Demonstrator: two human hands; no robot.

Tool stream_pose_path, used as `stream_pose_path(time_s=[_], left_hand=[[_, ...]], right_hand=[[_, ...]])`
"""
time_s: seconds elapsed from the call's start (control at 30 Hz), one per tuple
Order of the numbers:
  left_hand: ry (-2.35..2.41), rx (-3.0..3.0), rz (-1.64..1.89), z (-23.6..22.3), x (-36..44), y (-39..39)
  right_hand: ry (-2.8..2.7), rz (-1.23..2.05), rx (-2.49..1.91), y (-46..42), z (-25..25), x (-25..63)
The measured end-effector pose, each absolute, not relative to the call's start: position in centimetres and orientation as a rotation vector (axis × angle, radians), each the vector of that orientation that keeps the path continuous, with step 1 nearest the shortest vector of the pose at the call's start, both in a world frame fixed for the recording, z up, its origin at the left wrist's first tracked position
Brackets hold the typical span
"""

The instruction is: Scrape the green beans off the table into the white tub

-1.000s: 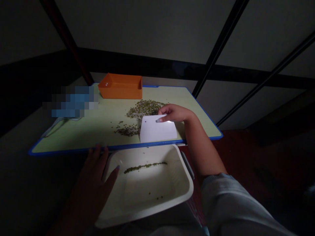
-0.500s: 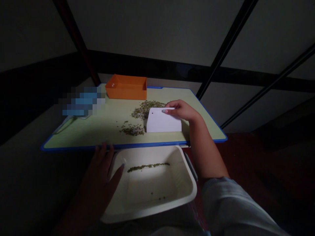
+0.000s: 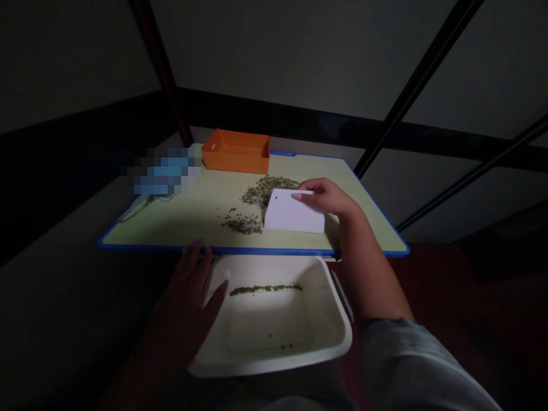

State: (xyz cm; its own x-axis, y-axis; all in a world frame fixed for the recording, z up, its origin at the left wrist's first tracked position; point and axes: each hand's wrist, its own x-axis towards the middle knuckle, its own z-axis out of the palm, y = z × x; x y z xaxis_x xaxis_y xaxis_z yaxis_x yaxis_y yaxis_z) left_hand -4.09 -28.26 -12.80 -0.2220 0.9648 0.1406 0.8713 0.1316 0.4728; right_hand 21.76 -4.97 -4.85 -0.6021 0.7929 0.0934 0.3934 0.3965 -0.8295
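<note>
My right hand (image 3: 327,196) pinches the top edge of a white plastic scraper (image 3: 295,214), thumb in front and fingers behind. The scraper stands on edge on a pale yellow-green table (image 3: 180,228) with a blue rim. Small greenish grains lie by it: a larger heap (image 3: 261,191) behind and to its left, and a smaller patch (image 3: 243,224) at its left edge. My left hand (image 3: 192,294), in shadow, grips the left side of a white basin (image 3: 274,365), thumb over the rim. That basin sits against the table's front edge, with a line of grains (image 3: 265,289) inside.
At the back of the table stands an orange open box (image 3: 237,160). A blurred-out blue item (image 3: 165,174) lies at the left. Behind the table rises a panelled wall (image 3: 274,63) with dark strips. A reddish floor (image 3: 436,285) shows at the right.
The whole view has shifted, so everything appears slightly farther right. Against the grains, the scraper has moved a little to the left. Both hands keep their holds.
</note>
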Motion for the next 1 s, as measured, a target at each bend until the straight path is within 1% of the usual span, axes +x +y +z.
stream_pose_path(time_s=[0.2,0.4,0.83,1.0], left_hand=[[2.193,1.853,0.695,-13.1,-4.2,-28.6],[2.194,1.838,0.682,-13.0,-4.2,-28.4],[2.203,1.804,0.67,-12.8,-4.2,-28.5],[2.211,1.815,0.666,-12.8,-4.1,-28.4]], right_hand=[[-2.149,1.167,-0.961,-5.4,-5.0,21.0],[-2.185,1.144,-0.923,-5.5,-5.4,20.2],[-2.156,1.267,-0.888,-5.7,-5.0,20.5],[-2.167,1.219,-0.869,-5.6,-5.4,20.3]])
